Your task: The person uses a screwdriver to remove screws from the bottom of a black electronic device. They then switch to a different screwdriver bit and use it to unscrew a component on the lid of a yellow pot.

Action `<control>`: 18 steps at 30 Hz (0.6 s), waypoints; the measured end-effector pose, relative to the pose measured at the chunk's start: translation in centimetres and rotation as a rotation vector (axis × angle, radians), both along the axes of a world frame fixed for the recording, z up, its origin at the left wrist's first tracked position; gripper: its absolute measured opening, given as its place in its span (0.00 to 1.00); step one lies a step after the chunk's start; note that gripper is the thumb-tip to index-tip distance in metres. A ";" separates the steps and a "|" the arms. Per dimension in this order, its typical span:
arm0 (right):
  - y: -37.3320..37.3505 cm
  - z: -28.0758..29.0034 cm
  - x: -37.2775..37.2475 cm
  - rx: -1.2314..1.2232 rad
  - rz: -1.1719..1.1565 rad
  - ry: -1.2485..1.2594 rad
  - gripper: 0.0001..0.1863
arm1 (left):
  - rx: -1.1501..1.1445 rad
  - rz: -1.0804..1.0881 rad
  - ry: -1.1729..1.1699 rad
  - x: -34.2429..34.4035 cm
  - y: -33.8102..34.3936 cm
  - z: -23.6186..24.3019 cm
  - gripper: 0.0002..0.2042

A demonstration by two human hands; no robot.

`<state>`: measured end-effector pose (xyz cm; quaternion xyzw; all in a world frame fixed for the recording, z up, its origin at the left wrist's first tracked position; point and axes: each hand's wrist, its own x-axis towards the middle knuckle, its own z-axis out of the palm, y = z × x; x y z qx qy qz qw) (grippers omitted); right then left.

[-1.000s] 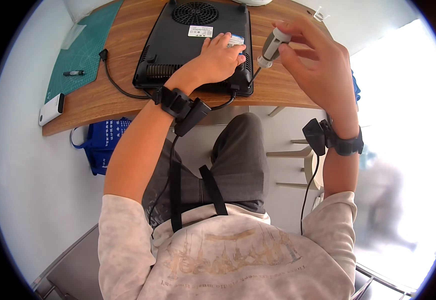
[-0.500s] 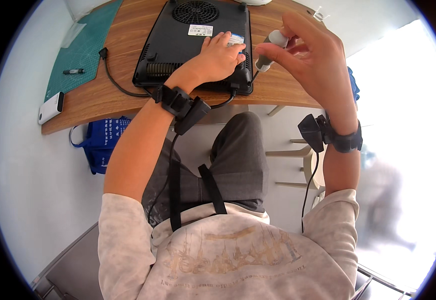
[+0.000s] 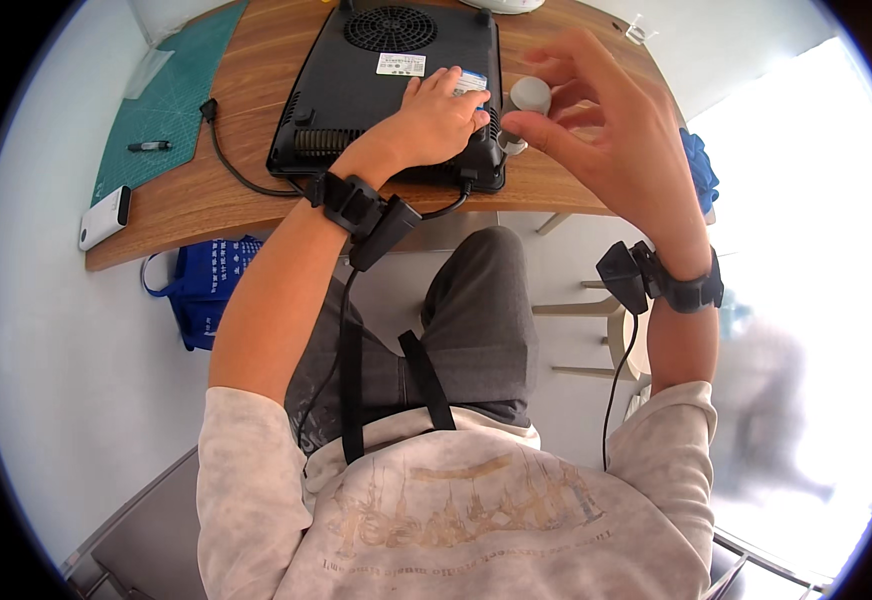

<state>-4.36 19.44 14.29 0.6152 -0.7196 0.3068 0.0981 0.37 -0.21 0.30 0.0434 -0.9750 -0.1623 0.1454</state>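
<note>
The right hand [image 3: 611,140] pinches a grey screwdriver handle [image 3: 529,95] between thumb and fingertips, other fingers fanned loose, upright for turning. Just left of that grip, the left hand [image 3: 434,120] presses flat on the upturned black cooktop [image 3: 356,100], apparently steadying it on the wooden table [image 3: 246,150].

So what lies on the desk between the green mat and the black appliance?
In the head view, a black cable runs over bare wood between the green mat and the black appliance; nothing else.
</note>
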 end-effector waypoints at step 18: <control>1.6 -0.8 -3.0 -0.060 -0.104 -0.048 0.16 | -0.044 0.038 0.068 -0.2 0.1 -0.7 0.20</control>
